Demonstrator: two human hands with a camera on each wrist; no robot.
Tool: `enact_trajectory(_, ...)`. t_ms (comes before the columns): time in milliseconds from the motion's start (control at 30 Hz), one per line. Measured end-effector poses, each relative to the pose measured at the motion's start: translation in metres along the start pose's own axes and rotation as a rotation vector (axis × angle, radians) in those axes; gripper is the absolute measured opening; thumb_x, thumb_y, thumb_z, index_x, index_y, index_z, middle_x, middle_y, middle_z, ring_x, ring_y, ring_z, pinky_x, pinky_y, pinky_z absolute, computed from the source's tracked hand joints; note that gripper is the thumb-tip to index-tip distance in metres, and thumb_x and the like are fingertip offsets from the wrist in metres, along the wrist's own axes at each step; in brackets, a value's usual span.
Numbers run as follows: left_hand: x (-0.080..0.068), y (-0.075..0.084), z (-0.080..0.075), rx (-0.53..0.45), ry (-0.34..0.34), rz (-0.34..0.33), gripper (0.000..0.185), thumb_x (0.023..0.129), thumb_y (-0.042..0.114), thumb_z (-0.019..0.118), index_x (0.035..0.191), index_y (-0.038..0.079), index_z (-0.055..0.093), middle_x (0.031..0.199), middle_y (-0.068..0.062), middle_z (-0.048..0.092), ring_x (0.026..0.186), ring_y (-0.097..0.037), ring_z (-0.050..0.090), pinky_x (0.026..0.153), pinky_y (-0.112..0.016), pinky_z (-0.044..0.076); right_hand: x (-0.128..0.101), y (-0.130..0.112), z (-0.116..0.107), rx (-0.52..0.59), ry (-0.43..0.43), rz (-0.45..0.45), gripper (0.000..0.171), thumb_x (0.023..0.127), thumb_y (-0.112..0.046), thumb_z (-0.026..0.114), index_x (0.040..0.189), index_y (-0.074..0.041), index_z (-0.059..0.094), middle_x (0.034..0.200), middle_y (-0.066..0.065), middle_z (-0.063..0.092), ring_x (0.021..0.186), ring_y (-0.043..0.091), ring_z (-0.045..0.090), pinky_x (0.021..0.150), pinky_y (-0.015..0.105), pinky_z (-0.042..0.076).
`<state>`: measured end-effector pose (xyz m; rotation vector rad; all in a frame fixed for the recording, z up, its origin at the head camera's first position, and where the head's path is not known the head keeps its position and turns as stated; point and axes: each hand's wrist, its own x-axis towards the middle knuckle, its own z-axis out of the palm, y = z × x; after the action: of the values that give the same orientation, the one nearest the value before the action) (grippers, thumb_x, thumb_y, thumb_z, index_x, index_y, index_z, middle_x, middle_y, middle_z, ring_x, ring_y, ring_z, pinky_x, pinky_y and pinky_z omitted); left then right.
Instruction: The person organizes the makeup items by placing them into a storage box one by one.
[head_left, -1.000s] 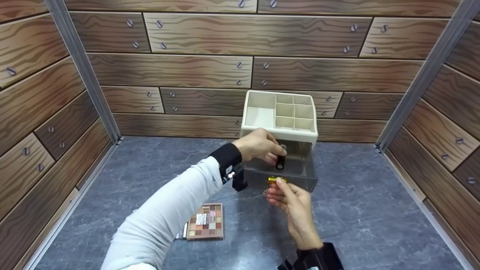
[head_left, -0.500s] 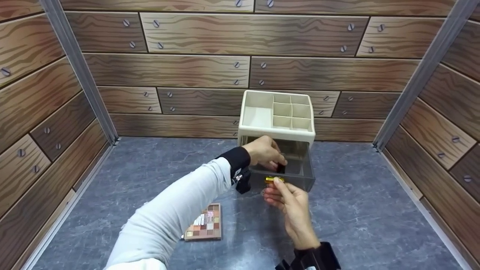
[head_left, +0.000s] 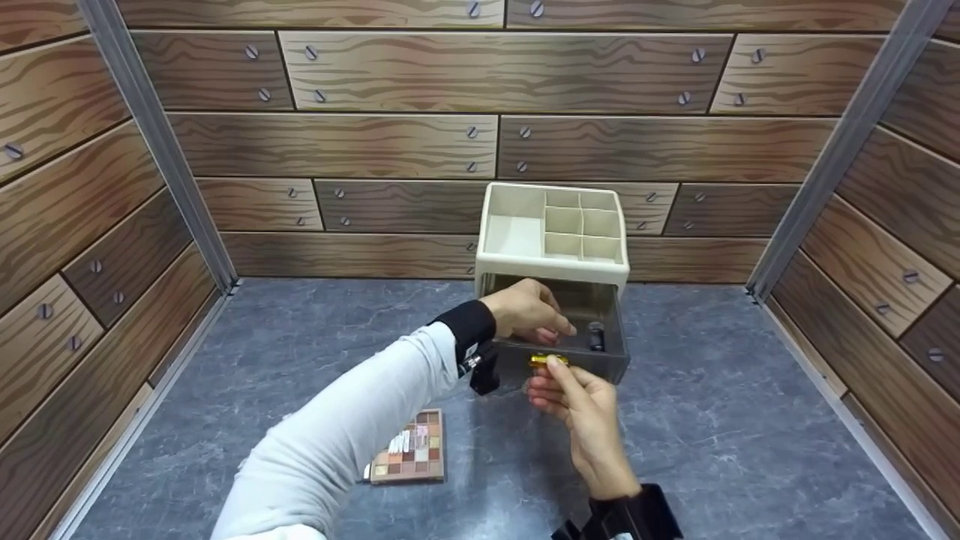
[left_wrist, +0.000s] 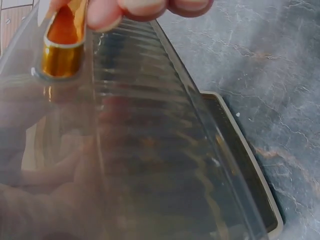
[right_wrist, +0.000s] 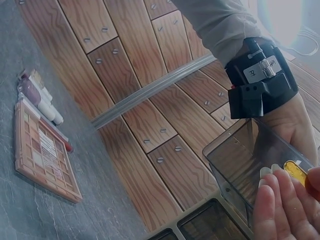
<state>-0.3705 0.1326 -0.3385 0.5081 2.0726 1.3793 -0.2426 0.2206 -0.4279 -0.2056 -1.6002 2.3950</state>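
Note:
A clear drawer (head_left: pixel 559 364) stands pulled out from the cream organizer (head_left: pixel 551 264). My left hand (head_left: pixel 534 313) reaches down into it with nothing visible in its fingers. Right of those fingertips, inside the drawer, is a small dark cylinder (head_left: pixel 596 337), possibly a little bottle. The right hand (head_left: pixel 585 420) pinches the gold handle (head_left: pixel 547 361) on the drawer's front between thumb and fingers. In the left wrist view, fingertips (left_wrist: pixel 142 6) sit close beside that handle (left_wrist: pixel 62 60). The right wrist view shows the pinching hand (right_wrist: pixel 285 210), with the left wrist above the drawer (right_wrist: pixel 235 155).
An eyeshadow palette (head_left: pixel 412 450) lies on the grey marbled table, partly covered by the left sleeve (head_left: pixel 330 442). Several small tubes and bottles (right_wrist: pixel 40 100) lie beside it in the right wrist view. Wood-patterned walls (head_left: pixel 390 142) enclose the back and sides.
The left hand lowered the dark cylinder into the drawer and let it go. It now sits to the right of the fingers. The right hand keeps its pinch on the handle.

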Motion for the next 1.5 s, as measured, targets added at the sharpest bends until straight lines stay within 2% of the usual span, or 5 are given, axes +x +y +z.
enact_trajectory(267,-0.017,0.006,-0.014,0.022,0.023,0.067,0.026,0.081,0.009,0.076,0.096,-0.003,0.059,0.099,-0.023,0.067,0.077,-0.025,0.068,0.074,-0.035,0.058,-0.001,0.002,0.003,-0.004,0.006,0.012,0.025,0.091,-0.019,0.065,0.089,0.006,0.068,0.074,0.011,0.070,0.067,0.021,0.069,0.064,0.031,0.058)
enact_trajectory(667,-0.021,0.020,-0.066,0.926,0.569,0.710,0.037,0.084,0.035,0.069,0.113,0.012,0.065,0.112,-0.004,0.064,0.108,-0.022,0.056,0.092,-0.035,0.046,0.002,0.000,0.002,0.021,0.006,-0.006,0.023,0.092,-0.018,0.064,0.089,0.005,0.068,0.074,0.012,0.070,0.067,0.022,0.069,0.064,0.033,0.059)
enact_trajectory(967,-0.003,-0.022,-0.099,0.772,0.438,0.575,0.063,0.083,0.051,0.068,0.133,0.016,0.057,0.157,-0.019,0.017,0.138,-0.036,0.031,0.114,-0.041,0.027,0.000,0.001,0.002,0.002,0.015,-0.014,0.027,0.092,-0.018,0.065,0.096,0.008,0.065,0.079,0.014,0.071,0.069,0.024,0.069,0.063,0.031,0.058)
enact_trajectory(1133,0.002,-0.033,-0.094,0.662,0.505,0.578,0.041,0.082,0.049,0.069,0.107,0.016,0.067,0.109,-0.007,0.066,0.093,-0.019,0.063,0.081,-0.031,0.050,-0.001,-0.002,0.003,0.001,0.033,0.000,0.025,0.092,-0.017,0.065,0.099,0.007,0.065,0.080,0.014,0.071,0.069,0.023,0.069,0.063,0.029,0.058)
enact_trajectory(1500,-0.003,-0.029,-0.085,0.625,0.575,0.503,0.035,0.081,0.052,0.069,0.095,0.020,0.066,0.063,0.011,0.063,0.057,-0.006,0.060,0.058,-0.025,0.045,-0.003,-0.008,0.010,-0.001,0.074,0.057,0.026,0.090,-0.025,0.067,0.080,-0.001,0.068,0.071,0.009,0.070,0.063,0.018,0.068,0.059,0.027,0.057)
